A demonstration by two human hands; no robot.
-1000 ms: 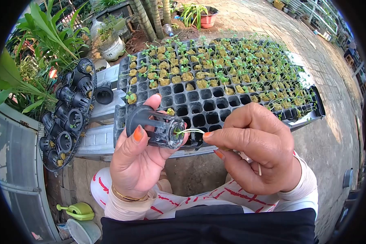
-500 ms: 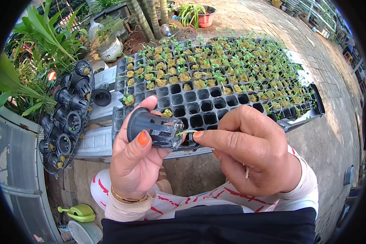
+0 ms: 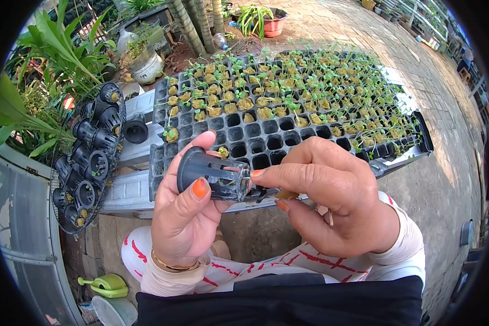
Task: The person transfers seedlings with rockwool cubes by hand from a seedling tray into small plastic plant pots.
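My left hand (image 3: 182, 225) is closed around a black slotted net pot (image 3: 209, 175), which lies sideways with its rim to the left and its base facing right. The index fingertip of my right hand (image 3: 337, 198) is at that base, where a bit of pale seedling stem shows. Between the right thumb and fingers peeks a yellowish-brown plug (image 3: 286, 194), mostly hidden. A thin stick (image 3: 331, 219) is tucked in the right palm. Behind both hands lies a black seedling tray (image 3: 235, 133) with sprouts in brownish plugs and several bare cells in its near rows.
At the left, a black mesh basket (image 3: 58, 209) holds several net pots, some with plugs. Another net pot (image 3: 136, 131) lies on the metal bench (image 3: 130, 187). A green watering can (image 3: 108, 284) and a bucket (image 3: 117, 311) stand on the ground at lower left.
My right fingertip has moved left, closer to the pot's base, and less stem shows outside it. The yellowish plug has come into view between the right fingers. The pot has shifted slightly right.
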